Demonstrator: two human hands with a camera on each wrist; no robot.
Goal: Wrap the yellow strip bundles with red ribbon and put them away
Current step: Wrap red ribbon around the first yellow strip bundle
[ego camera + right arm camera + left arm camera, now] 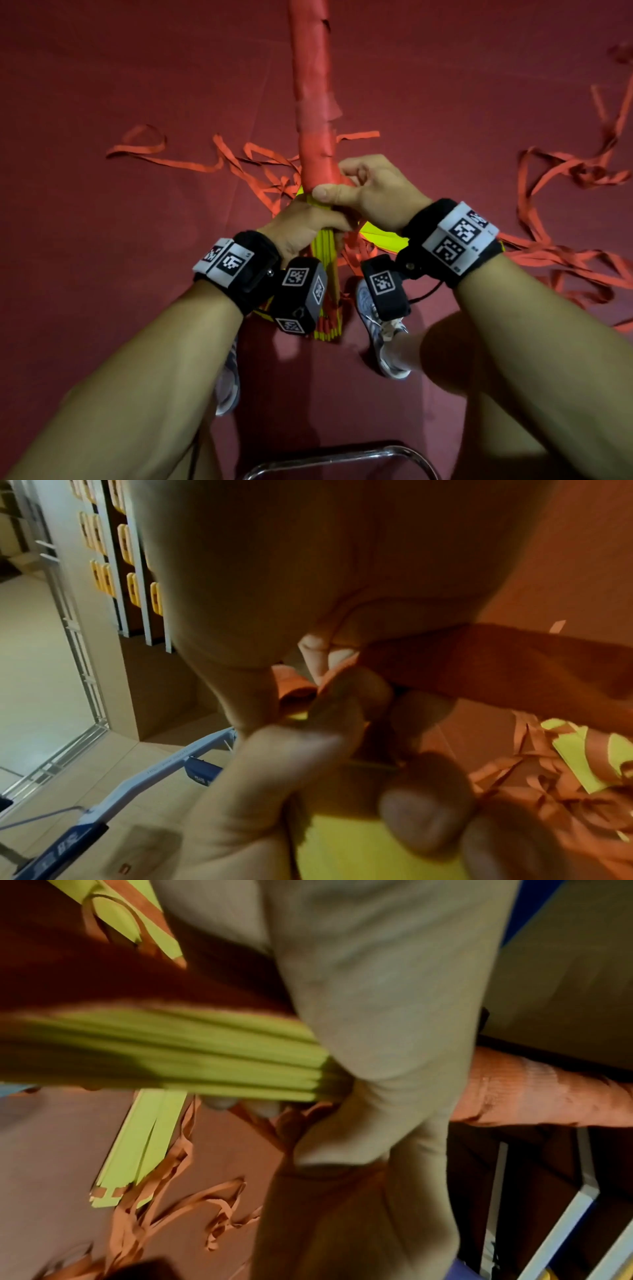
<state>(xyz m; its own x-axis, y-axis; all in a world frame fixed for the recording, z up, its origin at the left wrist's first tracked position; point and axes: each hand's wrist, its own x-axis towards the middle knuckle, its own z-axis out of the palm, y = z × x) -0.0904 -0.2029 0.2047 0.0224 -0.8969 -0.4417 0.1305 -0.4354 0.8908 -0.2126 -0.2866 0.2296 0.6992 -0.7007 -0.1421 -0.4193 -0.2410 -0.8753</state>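
The wrapping step is under way. The yellow strip bundle (323, 250) is held between the two hands above the red floor (137, 68), pointing away from the person. Red ribbon (313, 102) covers it from the far end down to the hands, and the near stretch is bare yellow. The left hand (301, 228) has its fingers (337, 224) clenched round the bare part just below the wrap's edge. The right hand (373, 192) pinches the ribbon at that edge between thumb and curled fingers. The next move probably calls for keeping the ribbon taut while winding it down over the bare strips, with the left hand sliding back to make room. Loose ribbons (565, 171) and loose yellow strips (380, 238) lie nearby.
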